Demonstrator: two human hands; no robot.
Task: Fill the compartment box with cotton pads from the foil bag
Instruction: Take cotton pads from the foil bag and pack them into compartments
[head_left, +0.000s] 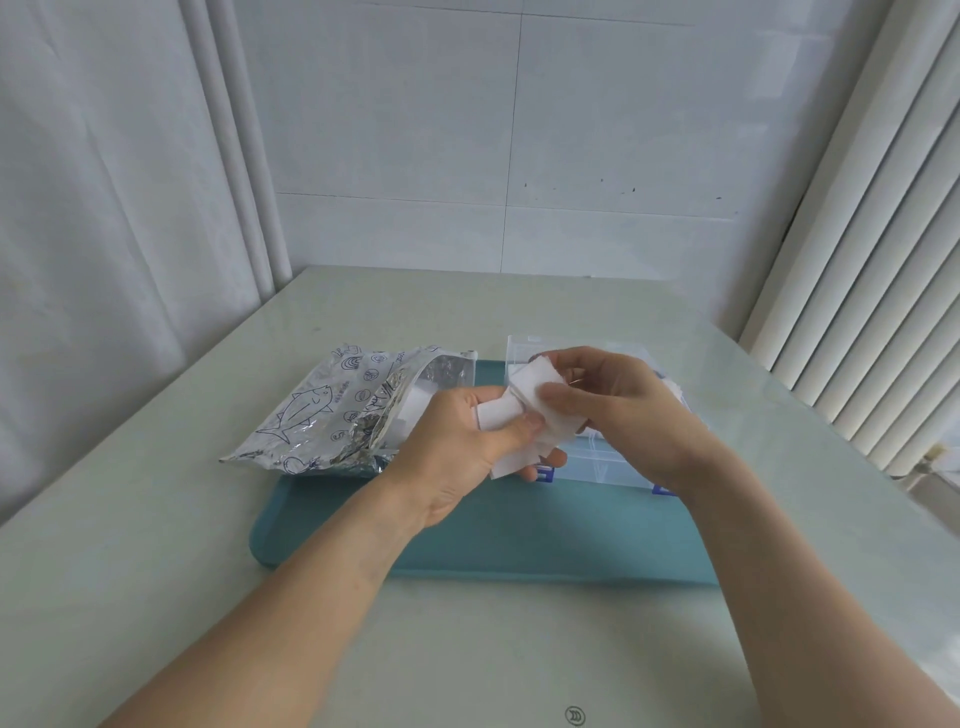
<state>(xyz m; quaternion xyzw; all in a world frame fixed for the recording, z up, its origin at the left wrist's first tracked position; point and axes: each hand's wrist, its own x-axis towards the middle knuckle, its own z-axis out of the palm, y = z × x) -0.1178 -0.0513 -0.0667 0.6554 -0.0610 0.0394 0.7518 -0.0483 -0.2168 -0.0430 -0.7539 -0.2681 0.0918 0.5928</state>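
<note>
A silver foil bag (332, 415) printed with a blue fish lies open at the left end of a teal tray (519, 540), white pads showing in its mouth. A clear plastic compartment box (602, 462) stands on the tray's right half, mostly hidden behind my hands. My left hand (457, 447) grips a small stack of white cotton pads (524, 410) between thumb and fingers, just left of the box. My right hand (618, 405) pinches the top pads of the same stack, above the box.
The tray sits on a pale tabletop (467, 649). A tiled wall (509, 156) stands behind it, a white curtain (104, 208) hangs at the left and vertical blinds (883, 260) at the right.
</note>
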